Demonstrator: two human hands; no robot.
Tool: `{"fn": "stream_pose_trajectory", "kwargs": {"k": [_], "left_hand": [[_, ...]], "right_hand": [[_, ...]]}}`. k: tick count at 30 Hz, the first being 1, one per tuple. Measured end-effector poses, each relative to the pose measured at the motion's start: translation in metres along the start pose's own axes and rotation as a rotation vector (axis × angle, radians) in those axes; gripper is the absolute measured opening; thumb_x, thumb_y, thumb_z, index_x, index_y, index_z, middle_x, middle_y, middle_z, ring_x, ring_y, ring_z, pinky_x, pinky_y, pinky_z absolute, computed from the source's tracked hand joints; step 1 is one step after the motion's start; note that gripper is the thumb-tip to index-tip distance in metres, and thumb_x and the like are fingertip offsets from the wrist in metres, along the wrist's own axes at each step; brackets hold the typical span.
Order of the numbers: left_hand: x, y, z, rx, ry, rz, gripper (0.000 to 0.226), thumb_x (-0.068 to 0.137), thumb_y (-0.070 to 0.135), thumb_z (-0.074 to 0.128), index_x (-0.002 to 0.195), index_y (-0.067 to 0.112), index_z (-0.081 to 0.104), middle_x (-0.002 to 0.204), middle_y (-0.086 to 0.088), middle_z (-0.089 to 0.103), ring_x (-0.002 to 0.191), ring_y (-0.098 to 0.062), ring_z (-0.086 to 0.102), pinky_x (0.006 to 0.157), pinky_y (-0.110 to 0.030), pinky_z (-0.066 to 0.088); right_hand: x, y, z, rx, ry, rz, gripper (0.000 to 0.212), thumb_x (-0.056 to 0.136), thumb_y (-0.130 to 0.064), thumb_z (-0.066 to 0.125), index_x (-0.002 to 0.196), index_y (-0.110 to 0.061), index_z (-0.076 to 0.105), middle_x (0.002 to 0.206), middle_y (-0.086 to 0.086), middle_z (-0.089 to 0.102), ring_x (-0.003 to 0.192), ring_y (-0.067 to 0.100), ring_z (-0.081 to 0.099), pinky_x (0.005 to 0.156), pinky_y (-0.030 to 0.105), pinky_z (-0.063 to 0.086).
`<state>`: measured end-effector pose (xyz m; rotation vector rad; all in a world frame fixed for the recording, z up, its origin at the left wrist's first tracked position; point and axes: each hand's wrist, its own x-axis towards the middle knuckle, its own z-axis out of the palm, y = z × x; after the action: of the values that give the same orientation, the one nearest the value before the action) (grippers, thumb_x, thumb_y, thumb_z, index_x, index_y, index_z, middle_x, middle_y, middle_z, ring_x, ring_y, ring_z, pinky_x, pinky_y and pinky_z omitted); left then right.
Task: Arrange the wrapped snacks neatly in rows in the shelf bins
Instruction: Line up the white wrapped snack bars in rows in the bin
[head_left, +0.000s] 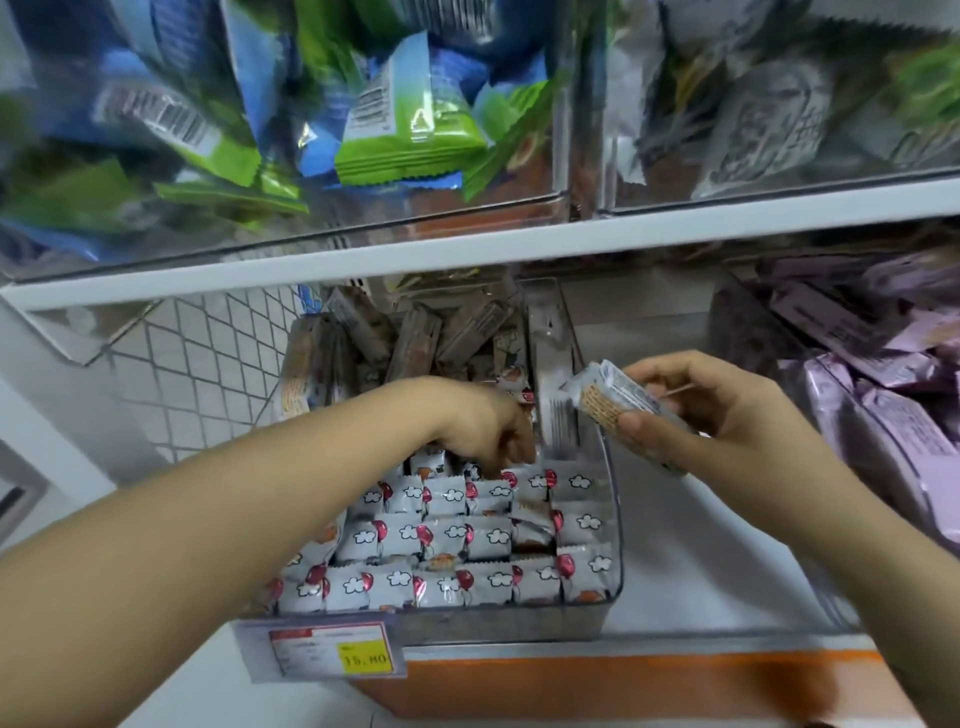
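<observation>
Hands: two, both over the clear bin (615, 540) at centre view.
Left hand (493, 441): fingers curled down among the snacks mid-bin; whether it grips one, I cannot tell.
Right hand (717, 415): at 3 o'clock of the left, thumb and fingers pinching one held snack (608, 397) above the bin's right wall.
Rowed snacks (447, 535): three neat rows toward 6 o'clock, roughly six across the front row.
Loose snacks (415, 338): jumbled at the bin's 12 o'clock end, too tangled to count.
Price tag (337, 657): one, at 7 o'clock.
</observation>
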<state>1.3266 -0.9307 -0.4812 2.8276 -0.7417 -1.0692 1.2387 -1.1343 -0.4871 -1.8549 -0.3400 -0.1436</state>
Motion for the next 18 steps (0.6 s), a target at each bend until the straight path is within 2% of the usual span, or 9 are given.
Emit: {"fn": "stream_pose_trajectory", "kwargs": {"k": [2, 4, 7, 9, 11, 13, 14, 16, 18], "left_hand": [[0.001, -0.002, 0.005, 0.050, 0.045, -0.049, 0.028, 0.091, 0.005, 0.057, 0.115, 0.018, 0.059, 0.096, 0.003, 0.061, 0.074, -0.012, 0.054, 0.071, -0.025, 0.052], [0.002, -0.002, 0.011, 0.101, 0.116, -0.115, 0.015, 0.092, 0.001, 0.051, 0.101, 0.011, 0.058, 0.081, 0.000, 0.053, 0.064, -0.013, 0.046, 0.055, -0.021, 0.043], [0.002, 0.001, 0.019, 0.162, 0.145, -0.178, 0.024, 0.091, -0.004, 0.045, 0.110, 0.006, 0.054, 0.076, -0.001, 0.045, 0.058, -0.013, 0.039, 0.046, -0.021, 0.032], [-0.005, 0.001, 0.014, 0.129, 0.140, -0.136, 0.019, 0.091, 0.000, 0.047, 0.107, 0.007, 0.055, 0.078, -0.002, 0.049, 0.061, -0.016, 0.043, 0.047, -0.022, 0.035], [-0.014, -0.002, 0.005, 0.063, 0.139, -0.050, 0.016, 0.087, 0.010, 0.056, 0.103, 0.011, 0.059, 0.085, -0.002, 0.058, 0.072, -0.019, 0.053, 0.056, -0.025, 0.047], [-0.023, -0.004, -0.004, -0.001, 0.181, 0.000, 0.011, 0.084, 0.017, 0.064, 0.082, 0.024, 0.056, 0.079, 0.004, 0.056, 0.072, -0.019, 0.055, 0.061, -0.025, 0.049], [-0.027, -0.005, -0.007, -0.034, 0.193, -0.006, 0.020, 0.085, 0.018, 0.065, 0.072, 0.025, 0.050, 0.073, 0.005, 0.052, 0.070, -0.018, 0.052, 0.061, -0.025, 0.046], [-0.034, -0.007, -0.011, -0.094, 0.193, -0.027, 0.020, 0.087, 0.023, 0.064, 0.072, 0.022, 0.051, 0.074, 0.000, 0.053, 0.068, -0.019, 0.051, 0.063, -0.028, 0.046], [-0.041, -0.011, -0.012, -0.175, 0.191, 0.016, 0.015, 0.087, 0.023, 0.064, 0.076, 0.025, 0.054, 0.077, 0.002, 0.055, 0.069, -0.017, 0.052, 0.066, -0.028, 0.046]], "right_hand": [[0.000, 0.000, 0.001, 0.012, -0.008, -0.009, 0.034, 0.062, -0.048, 0.068, 0.095, -0.039, 0.066, 0.084, -0.001, 0.067, 0.076, 0.023, 0.062, 0.067, 0.036, 0.048], [0.001, 0.000, 0.002, 0.022, -0.011, -0.011, 0.036, 0.061, -0.049, 0.068, 0.095, -0.038, 0.067, 0.084, -0.001, 0.067, 0.075, 0.023, 0.061, 0.066, 0.035, 0.048], [-0.001, 0.000, 0.002, 0.025, -0.014, -0.011, 0.035, 0.060, -0.049, 0.068, 0.094, -0.039, 0.067, 0.083, -0.002, 0.067, 0.075, 0.025, 0.062, 0.065, 0.036, 0.049], [-0.003, 0.000, 0.001, 0.014, -0.017, -0.019, 0.034, 0.061, -0.050, 0.068, 0.093, -0.040, 0.067, 0.083, -0.003, 0.067, 0.074, 0.023, 0.062, 0.065, 0.038, 0.050], [-0.004, 0.000, 0.000, -0.002, -0.022, -0.019, 0.035, 0.061, -0.051, 0.068, 0.094, -0.040, 0.067, 0.082, -0.006, 0.066, 0.073, 0.018, 0.062, 0.065, 0.038, 0.050], [-0.004, 0.000, -0.001, -0.010, -0.024, -0.016, 0.032, 0.063, -0.047, 0.069, 0.094, -0.040, 0.066, 0.082, -0.007, 0.066, 0.072, 0.017, 0.062, 0.064, 0.038, 0.051], [-0.004, 0.000, -0.001, -0.010, -0.028, -0.015, 0.029, 0.066, -0.044, 0.070, 0.094, -0.041, 0.066, 0.083, -0.007, 0.066, 0.072, 0.017, 0.062, 0.063, 0.037, 0.051], [-0.003, -0.001, -0.001, -0.005, -0.035, -0.015, 0.027, 0.068, -0.041, 0.071, 0.094, -0.042, 0.066, 0.084, -0.007, 0.067, 0.074, 0.018, 0.062, 0.063, 0.036, 0.051], [-0.003, -0.002, -0.001, -0.007, -0.035, -0.020, 0.031, 0.063, -0.048, 0.069, 0.094, -0.042, 0.066, 0.086, -0.006, 0.067, 0.077, 0.021, 0.063, 0.067, 0.037, 0.051]]}}
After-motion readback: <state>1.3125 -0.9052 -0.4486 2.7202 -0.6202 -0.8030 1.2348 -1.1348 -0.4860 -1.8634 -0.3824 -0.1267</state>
